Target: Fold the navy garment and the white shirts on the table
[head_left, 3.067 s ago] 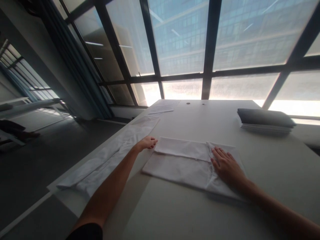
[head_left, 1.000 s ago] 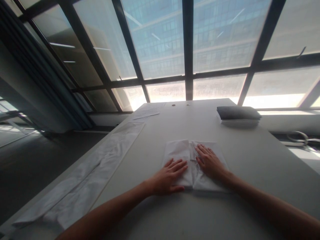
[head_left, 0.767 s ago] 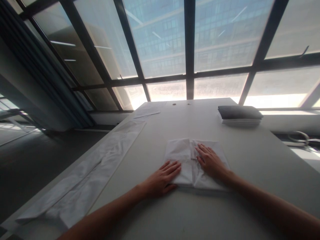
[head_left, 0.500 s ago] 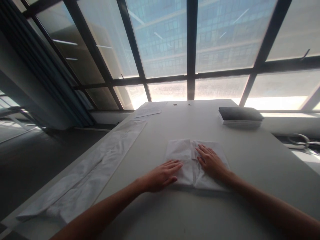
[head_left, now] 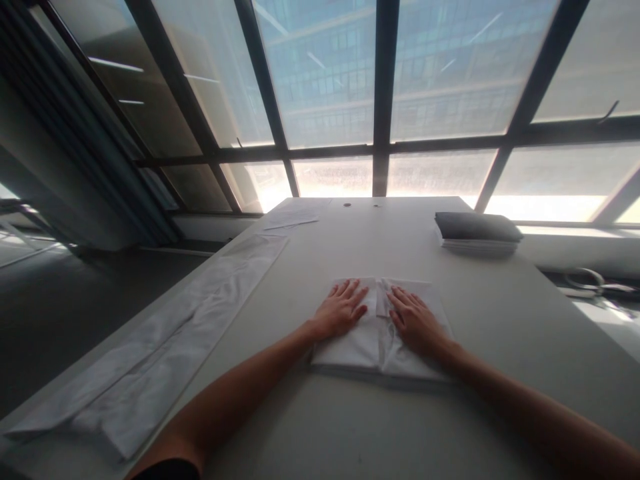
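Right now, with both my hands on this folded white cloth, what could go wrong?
Small wrinkles show beside your right hand, so pressing there might set creases in the folded cloth. Its sides meet at a gap; if your left hand slides outward, that gap could widen. The long cloth lies near the table's left edge, so a brush from your left arm might shift it.

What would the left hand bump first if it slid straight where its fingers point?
Probably the black-framed glass window, beyond the flat white table; the way looks free once the left hand leaves the folded white cloth, though depth is unclear.
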`<state>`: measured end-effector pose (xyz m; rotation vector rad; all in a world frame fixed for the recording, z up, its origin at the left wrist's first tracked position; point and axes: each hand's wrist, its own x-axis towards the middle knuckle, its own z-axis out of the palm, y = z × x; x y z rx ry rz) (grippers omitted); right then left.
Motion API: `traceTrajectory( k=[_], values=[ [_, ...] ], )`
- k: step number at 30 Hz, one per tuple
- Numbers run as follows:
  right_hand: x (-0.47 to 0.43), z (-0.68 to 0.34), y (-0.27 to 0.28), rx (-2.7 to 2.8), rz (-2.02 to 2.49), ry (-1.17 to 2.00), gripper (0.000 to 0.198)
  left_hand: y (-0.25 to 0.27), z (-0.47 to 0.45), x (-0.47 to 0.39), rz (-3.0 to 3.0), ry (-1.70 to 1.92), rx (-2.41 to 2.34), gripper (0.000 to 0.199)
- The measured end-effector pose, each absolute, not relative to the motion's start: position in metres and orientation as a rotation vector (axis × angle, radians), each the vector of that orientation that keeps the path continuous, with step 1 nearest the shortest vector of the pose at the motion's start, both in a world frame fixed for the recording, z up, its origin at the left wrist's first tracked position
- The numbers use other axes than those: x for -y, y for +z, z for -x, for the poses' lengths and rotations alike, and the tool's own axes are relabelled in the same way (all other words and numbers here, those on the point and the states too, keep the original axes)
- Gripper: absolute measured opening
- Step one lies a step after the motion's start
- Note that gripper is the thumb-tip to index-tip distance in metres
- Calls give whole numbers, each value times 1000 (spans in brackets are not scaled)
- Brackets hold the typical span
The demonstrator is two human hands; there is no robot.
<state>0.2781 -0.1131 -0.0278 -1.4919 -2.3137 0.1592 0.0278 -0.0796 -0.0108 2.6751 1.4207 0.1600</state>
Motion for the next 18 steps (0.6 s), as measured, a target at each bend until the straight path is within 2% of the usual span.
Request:
traceTrajectory(
  k=[12,18],
  values=[
    [113,-279,-30,2313,1496,180,57,-4,-52,105,-2762,124,-949,76],
    [113,-278,-29,2311,1497,180,57,-6,-51,65,-2638,245,-1354,70]
  ],
)
